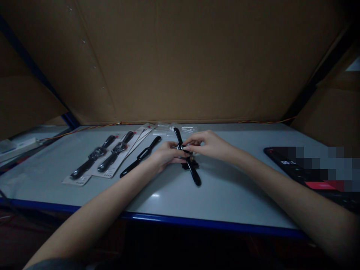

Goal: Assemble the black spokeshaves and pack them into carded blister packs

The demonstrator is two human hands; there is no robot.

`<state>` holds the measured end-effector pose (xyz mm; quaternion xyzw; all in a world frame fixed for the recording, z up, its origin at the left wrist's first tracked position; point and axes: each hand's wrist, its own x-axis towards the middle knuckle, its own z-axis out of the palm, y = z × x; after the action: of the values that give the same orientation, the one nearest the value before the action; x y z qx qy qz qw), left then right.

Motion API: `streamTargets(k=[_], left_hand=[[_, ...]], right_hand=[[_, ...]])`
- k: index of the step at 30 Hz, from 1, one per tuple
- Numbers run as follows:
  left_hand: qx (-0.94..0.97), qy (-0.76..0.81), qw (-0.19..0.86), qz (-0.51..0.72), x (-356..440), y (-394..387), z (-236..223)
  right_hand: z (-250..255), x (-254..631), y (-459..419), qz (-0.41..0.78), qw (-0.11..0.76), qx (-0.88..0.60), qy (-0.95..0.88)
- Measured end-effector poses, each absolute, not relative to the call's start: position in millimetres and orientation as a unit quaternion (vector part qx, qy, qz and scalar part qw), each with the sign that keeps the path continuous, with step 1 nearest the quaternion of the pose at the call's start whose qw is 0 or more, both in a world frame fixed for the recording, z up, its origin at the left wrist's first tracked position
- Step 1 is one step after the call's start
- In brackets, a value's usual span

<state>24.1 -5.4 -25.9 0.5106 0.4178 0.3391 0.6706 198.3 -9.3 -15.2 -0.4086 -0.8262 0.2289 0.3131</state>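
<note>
A black spokeshave [194, 174] with two long handles stands crosswise at the middle of the table. My left hand [167, 154] grips its centre from the left, fingers closed. From the other side my right hand [204, 142] pinches at the same centre part, where small metal pieces show between the fingertips; their exact shape is hidden. Just beneath the hands, a small black piece [194, 165] is partly covered by the spokeshave. Left of my left hand lies another black spokeshave body [142, 156] with an open slot in its middle.
Two spokeshaves on cards, a left one [92, 156] and a right one [116, 152], lie at the left. Clear plastic packaging [161, 130] is at the back. A black and red item [295, 168], partly pixelated, sits at the right. Cardboard [180, 63] walls the back.
</note>
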Motion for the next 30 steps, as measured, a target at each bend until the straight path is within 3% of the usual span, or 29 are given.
streamTargets(k=[14, 23, 30], left_hand=[[0.515, 0.436, 0.653, 0.344, 24.5, -10.5, -19.7], [0.498, 0.433, 0.663, 0.355, 25.6, -10.6, -20.8], [0.495, 0.421, 0.674, 0.351, 26.1, -11.1, -20.5]], right_hand=[[-22.1, 198.1, -3.7, 0.185, 0.359, -0.417, -0.814], [-26.2, 192.5, -5.8, 0.217, 0.349, -0.412, -0.813], [-25.5, 192.1, -7.4, 0.122, 0.337, -0.440, -0.823]])
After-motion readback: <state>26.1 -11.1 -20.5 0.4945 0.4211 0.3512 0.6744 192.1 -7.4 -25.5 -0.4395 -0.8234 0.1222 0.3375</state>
